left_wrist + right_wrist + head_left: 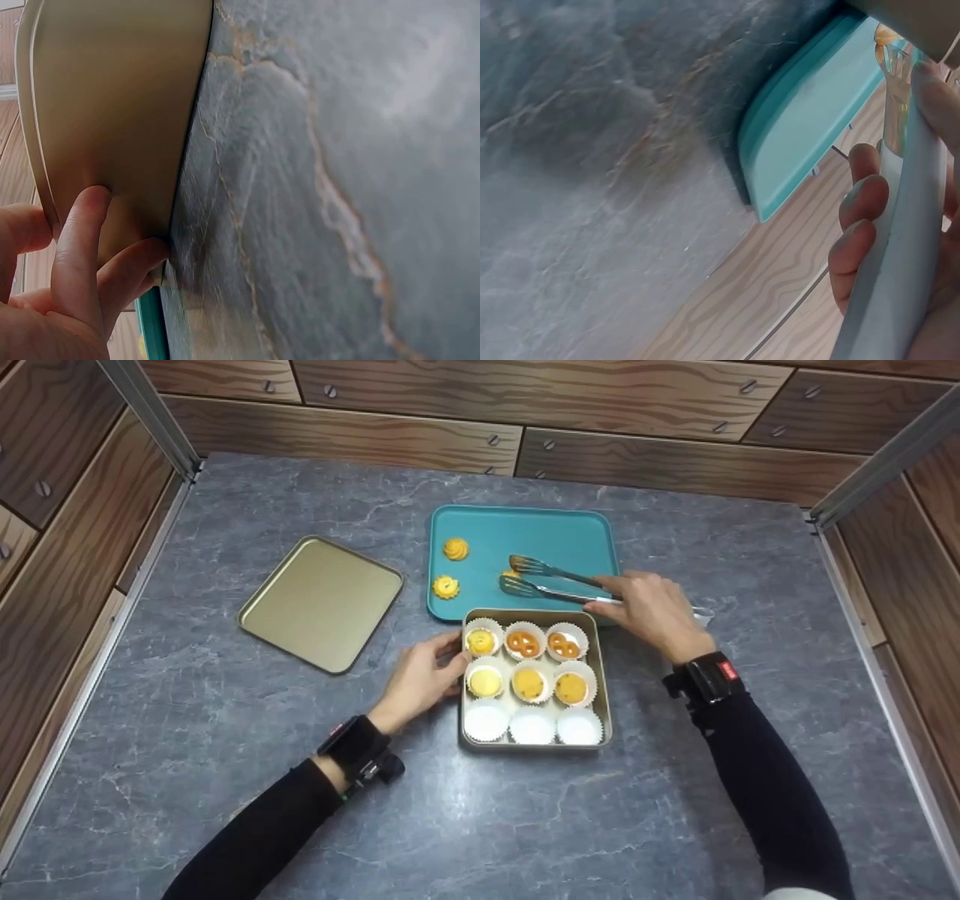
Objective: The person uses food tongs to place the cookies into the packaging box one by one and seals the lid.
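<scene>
A gold tin [601, 675] stands on the counter with nine white paper cups; six hold cookies and the front row's three cups [532, 727] are empty. My left hand [431, 671] holds the tin's left wall [112, 112], thumb at the rim and fingers [82, 247] against the outside. My right hand [645, 604] grips metal tongs [555, 581], whose handle [900, 247] runs through its fingers [862, 202]. The tong tips reach over the teal tray [555, 536] and straddle a yellow cookie [511, 574]. Two more swirl cookies [455, 548] [445, 586] lie on the tray's left side.
The tin's gold lid [321, 602] lies upside down to the left of the teal tray. Wood-grain walls [525, 390] with screws close in the grey stone counter [225, 780] at the back and both sides. The tray's corner [810, 112] shows near the right wall.
</scene>
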A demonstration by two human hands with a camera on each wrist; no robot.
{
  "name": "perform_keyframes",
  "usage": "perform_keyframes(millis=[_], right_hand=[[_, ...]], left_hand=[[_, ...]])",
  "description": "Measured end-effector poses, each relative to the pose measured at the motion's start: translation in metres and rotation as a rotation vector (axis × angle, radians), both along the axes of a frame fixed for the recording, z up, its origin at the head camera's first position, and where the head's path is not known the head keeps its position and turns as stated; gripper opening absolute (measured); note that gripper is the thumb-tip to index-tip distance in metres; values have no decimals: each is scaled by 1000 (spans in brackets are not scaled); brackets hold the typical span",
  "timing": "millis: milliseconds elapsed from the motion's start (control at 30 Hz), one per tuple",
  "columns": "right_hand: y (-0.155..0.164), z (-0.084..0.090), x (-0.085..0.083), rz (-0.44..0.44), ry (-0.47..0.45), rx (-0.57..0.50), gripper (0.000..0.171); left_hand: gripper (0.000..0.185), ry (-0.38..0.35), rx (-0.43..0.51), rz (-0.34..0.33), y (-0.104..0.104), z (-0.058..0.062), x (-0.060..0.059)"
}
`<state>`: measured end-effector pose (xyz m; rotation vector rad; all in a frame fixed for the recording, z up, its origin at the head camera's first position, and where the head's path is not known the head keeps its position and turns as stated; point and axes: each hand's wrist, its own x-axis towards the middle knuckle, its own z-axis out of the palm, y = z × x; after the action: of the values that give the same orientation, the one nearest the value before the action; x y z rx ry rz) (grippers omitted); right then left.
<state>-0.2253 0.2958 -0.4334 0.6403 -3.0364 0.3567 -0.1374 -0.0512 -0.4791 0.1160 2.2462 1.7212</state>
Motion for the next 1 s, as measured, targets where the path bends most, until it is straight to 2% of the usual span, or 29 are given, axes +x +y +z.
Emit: perform_keyframes(millis=[267, 533, 1000], right_hand=[[7, 1, 6, -16, 9, -25, 57], [14, 8, 14, -21, 72, -80, 56], [16, 26, 44, 50, 170, -102, 53]], left_hand=[[58, 3, -15, -1, 0, 1, 0], [58, 8, -35, 11, 0, 0, 0], [57, 26, -44, 17, 0, 0, 0]])
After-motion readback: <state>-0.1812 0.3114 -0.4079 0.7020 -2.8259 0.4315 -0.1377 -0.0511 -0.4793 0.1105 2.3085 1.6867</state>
